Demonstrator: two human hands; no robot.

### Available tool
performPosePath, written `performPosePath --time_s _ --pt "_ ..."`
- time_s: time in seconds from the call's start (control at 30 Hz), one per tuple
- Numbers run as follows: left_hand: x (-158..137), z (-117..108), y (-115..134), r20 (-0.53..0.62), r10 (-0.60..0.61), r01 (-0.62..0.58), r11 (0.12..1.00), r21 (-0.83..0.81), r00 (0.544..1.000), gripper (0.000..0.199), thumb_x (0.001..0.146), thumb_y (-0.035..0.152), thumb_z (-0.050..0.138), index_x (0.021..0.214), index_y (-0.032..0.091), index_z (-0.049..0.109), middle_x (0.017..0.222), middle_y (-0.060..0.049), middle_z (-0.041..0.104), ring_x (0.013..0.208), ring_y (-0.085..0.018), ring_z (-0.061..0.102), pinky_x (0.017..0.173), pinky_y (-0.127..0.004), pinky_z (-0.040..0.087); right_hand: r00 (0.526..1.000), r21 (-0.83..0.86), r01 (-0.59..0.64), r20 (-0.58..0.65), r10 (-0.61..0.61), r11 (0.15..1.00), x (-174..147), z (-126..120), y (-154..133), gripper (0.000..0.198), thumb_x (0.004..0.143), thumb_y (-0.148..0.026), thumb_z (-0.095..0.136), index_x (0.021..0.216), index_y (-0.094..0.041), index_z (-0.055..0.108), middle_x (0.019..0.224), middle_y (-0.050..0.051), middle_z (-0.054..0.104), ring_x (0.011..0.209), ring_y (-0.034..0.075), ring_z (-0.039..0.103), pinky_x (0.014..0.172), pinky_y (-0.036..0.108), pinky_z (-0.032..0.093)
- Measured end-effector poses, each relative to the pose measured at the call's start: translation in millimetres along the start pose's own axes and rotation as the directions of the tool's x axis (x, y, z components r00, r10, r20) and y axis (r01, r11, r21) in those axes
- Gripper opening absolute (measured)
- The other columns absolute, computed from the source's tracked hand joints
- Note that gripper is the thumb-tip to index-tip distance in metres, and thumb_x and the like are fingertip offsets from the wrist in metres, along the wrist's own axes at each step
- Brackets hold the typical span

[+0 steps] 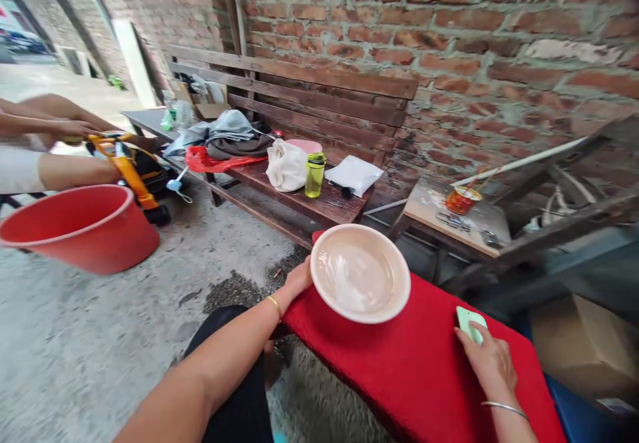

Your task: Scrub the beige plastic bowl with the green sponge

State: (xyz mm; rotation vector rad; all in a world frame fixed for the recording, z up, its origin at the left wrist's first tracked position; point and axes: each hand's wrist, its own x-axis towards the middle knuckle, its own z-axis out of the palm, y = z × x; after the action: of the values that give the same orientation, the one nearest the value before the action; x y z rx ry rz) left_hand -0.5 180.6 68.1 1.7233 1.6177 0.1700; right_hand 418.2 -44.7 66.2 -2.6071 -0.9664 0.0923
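Observation:
A pale beige bowl (362, 273) with a wide rim is at the far end of a red cloth (419, 356) spread over a narrow table or bench. Its inside shines with reflections, perhaps from clear water. My left hand (299, 278) grips the bowl's left side, with the fingertips hidden by the bowl. On the right of the cloth, my right hand (492, 360) is closed around a flat, pale green rounded object (470, 324) whose kind I cannot make out. The thumb and fingers lie over its near end.
A wooden bench (239, 183) along the brick wall bears clothes, a white bag (287, 165), a yellow-green bottle (315, 175) and a white packet. A red tub (100, 250) stands left, near a seated person (44, 137). At right are a chair with a red tin (462, 199) and a cardboard box (584, 346).

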Motion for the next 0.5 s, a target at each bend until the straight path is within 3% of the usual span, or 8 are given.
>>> performPosePath --time_s 0.2,0.3,0.37,0.43,0.47,0.5 --pt "5.9 1.8 -1.9 0.006 -0.059 0.059 0.996 0.068 0.998 0.051 0.089 0.056 0.055 0.129 0.024 0.059 0.132 -0.014 0.066 0.120 -0.036 0.063 0.095 -0.043 0.051 1.000 0.100 0.006 -0.023 -0.004 0.995 -6.4 -7.8 18.1 0.093 0.065 -0.086 0.039 0.123 -0.018 0.066 0.094 0.016 0.062 0.098 0.037 0.059 0.084 0.051 0.050" --pt "6.5 0.9 -2.4 0.010 -0.045 0.044 0.995 0.090 0.999 0.049 0.090 0.054 0.055 0.127 0.021 0.061 0.133 -0.015 0.065 0.121 -0.037 0.062 0.097 -0.044 0.051 0.993 0.152 -0.007 -0.116 0.025 0.988 -23.2 -33.7 33.0 0.094 0.067 -0.087 0.037 0.122 -0.016 0.064 0.106 0.018 0.062 0.109 0.037 0.055 0.093 0.052 0.046" --pt "6.0 -0.5 -1.3 0.001 -0.049 0.049 0.996 0.081 0.999 0.048 0.091 0.052 0.057 0.125 0.019 0.062 0.130 -0.015 0.067 0.120 -0.037 0.062 0.095 -0.042 0.052 0.983 0.347 -0.054 -0.145 0.110 0.936 -49.0 -59.0 50.0 0.081 0.069 -0.084 0.043 0.108 -0.017 0.067 0.102 0.016 0.062 0.101 0.034 0.057 0.091 0.049 0.048" --pt "4.5 -2.5 1.1 -0.017 -0.082 0.083 0.994 0.073 0.996 0.046 0.090 0.050 0.060 0.122 0.017 0.064 0.125 -0.014 0.070 0.118 -0.037 0.064 0.092 -0.040 0.053 0.993 0.626 -0.109 0.027 0.118 0.772 -86.9 -79.2 66.9 0.057 0.074 -0.076 0.051 0.085 -0.022 0.065 0.087 0.009 0.061 0.083 0.027 0.058 0.081 0.042 0.051" --pt "3.3 -3.6 2.6 -0.030 -0.093 0.095 0.993 0.074 0.995 0.043 0.090 0.048 0.062 0.119 0.017 0.065 0.123 -0.014 0.071 0.117 -0.036 0.064 0.090 -0.038 0.054 0.982 0.714 -0.162 0.181 0.043 0.681 -108.8 -83.9 73.0 0.049 0.078 -0.072 0.054 0.075 -0.023 0.062 0.081 0.006 0.060 0.077 0.024 0.057 0.076 0.039 0.051" --pt "1.7 -4.9 4.1 -0.042 -0.095 0.098 0.992 0.080 0.995 0.041 0.090 0.046 0.062 0.117 0.016 0.066 0.120 -0.013 0.072 0.115 -0.035 0.065 0.088 -0.035 0.054 0.933 0.739 -0.231 0.353 -0.072 0.634 -131.5 -83.6 76.5 0.046 0.080 -0.068 0.056 0.070 -0.023 0.061 0.076 0.005 0.059 0.073 0.022 0.056 0.072 0.036 0.051"
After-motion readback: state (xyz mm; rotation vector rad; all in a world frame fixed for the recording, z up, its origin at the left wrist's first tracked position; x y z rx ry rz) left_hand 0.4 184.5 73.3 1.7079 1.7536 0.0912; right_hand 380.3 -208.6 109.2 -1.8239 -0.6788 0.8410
